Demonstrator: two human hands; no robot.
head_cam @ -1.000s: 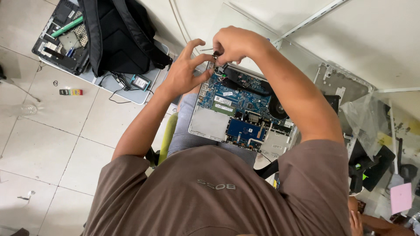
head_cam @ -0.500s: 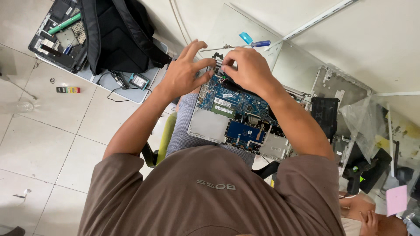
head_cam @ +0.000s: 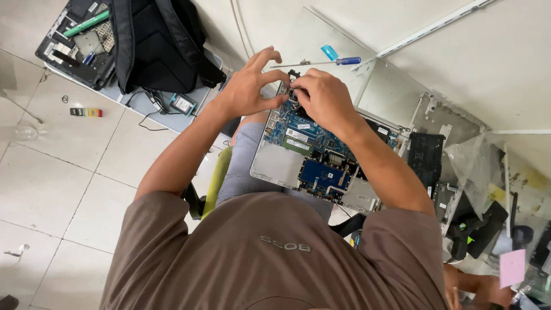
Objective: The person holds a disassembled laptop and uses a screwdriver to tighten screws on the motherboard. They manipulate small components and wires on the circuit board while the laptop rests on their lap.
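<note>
in the head view, the opened laptop [head_cam: 321,155] lies with its underside up, blue circuit boards bare, partly over the person's lap and partly on the glass worktop [head_cam: 321,34]. both hands meet at its far left corner. the left hand [head_cam: 248,89] comes in from the left with its fingers [head_cam: 270,56] spread and bent, thumb and forefinger tips pressed down at the board's edge; whether they pinch something there cannot be told, since the spot is hidden by the other hand. the right hand [head_cam: 327,99] lies over the same corner, knuckles up, its fingers curled in close around a small dark part [head_cam: 294,73] that juts out just past them; the grip looks tight, but what the part is stays too small to tell. just beyond the hands, on the worktop, lies a screwdriver [head_cam: 321,62] with a blue handle, apart from both hands, and a small blue tab [head_cam: 329,53] just beside it. to the left, a black backpack [head_cam: 155,46] rests on a grey surface, near another opened laptop [head_cam: 77,40] with a green stick on it. to the right of the person's forearm lies a loose black flat part [head_cam: 426,158], well apart from the hands.
</note>
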